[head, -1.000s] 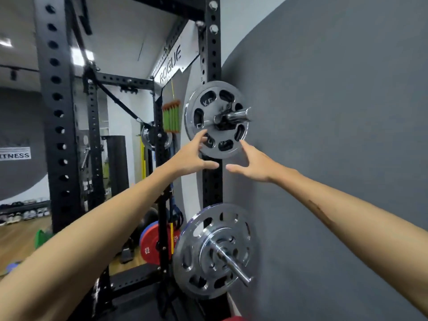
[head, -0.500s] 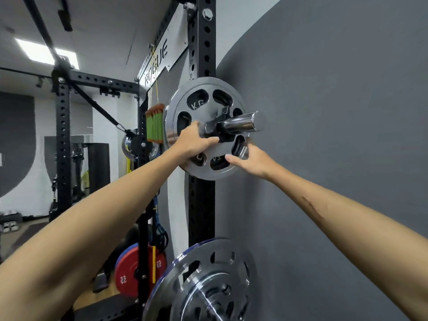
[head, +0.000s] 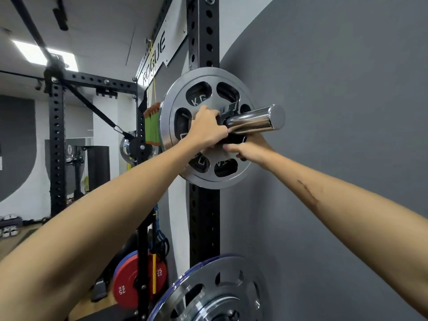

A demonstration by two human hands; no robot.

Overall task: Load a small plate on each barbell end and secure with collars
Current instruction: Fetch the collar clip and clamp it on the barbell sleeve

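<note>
Forearms are stretched up from the lower corners toward a chrome plate seated on a barbell sleeve. The left hand is curled around the black collar at the plate's hub, its fingers wrapped onto it. The right hand, at 5 o'clock of the hub, is pressed in beneath the collar (whether its fingers are clamped on anything cannot be told). Behind the plate a black rack upright is seen, and at 6 o'clock, lower, a second chrome plate.
</note>
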